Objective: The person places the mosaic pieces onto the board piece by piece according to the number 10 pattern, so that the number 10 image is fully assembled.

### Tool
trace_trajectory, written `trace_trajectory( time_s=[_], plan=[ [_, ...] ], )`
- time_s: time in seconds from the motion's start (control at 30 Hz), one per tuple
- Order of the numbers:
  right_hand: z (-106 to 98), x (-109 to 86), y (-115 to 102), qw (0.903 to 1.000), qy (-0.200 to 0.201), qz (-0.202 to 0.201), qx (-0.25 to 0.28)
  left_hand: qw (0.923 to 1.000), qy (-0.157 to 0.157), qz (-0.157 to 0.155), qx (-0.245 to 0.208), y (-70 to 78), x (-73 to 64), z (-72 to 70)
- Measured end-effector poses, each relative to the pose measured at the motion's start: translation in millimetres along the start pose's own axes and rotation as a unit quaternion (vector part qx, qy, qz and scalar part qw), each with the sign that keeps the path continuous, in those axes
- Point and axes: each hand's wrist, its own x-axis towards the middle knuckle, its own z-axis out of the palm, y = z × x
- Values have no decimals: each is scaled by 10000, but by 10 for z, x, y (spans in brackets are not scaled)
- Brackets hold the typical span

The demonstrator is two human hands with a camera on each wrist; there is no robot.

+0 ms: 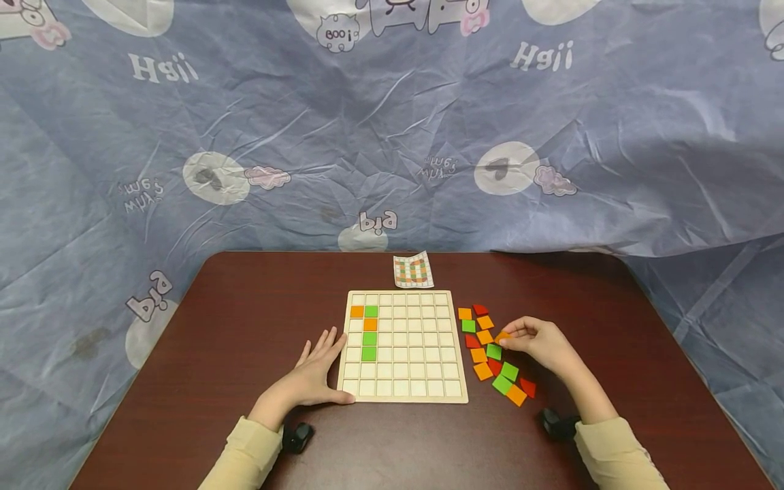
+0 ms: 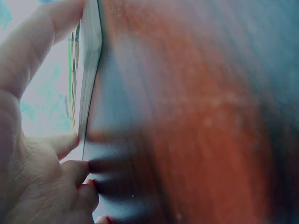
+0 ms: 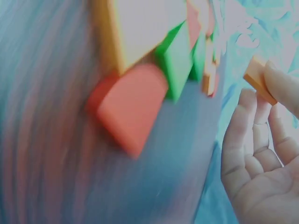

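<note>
A pale wooden grid board (image 1: 401,371) lies on the table, with orange and green square tiles (image 1: 370,339) set in its two leftmost columns. My left hand (image 1: 312,374) rests along the board's left side, thumb at the near left corner and fingers spread against the edge. In the left wrist view the thumb and fingertips touch the board's side (image 2: 91,60). Between thumb and fingers my right hand (image 1: 542,344) pinches an orange square tile (image 3: 259,80), held over the loose tiles right of the board.
Loose orange, green and red tiles (image 1: 502,384) form a slanting band right of the board; the red ones have a rounded edge (image 3: 133,107). A small printed pattern card (image 1: 413,271) lies behind the board. A blue patterned cloth (image 1: 392,136) hangs beyond the table's far edge.
</note>
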Motion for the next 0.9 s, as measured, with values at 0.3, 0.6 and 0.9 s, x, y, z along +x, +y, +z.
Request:
trace_trajectory(
  time_s=[0.3, 0.6, 0.9],
  plan=[
    [392, 38, -377, 9934, -305, 45, 1109, 10000, 39, -41, 42, 1, 6, 10],
    [875, 100, -694, 9838, -778, -282, 1591, 9999, 90, -34, 37, 10, 2, 11],
    [1369, 136, -942, 9852, -741, -415, 1489, 9999, 49, -73, 74, 8, 9, 23]
  ],
)
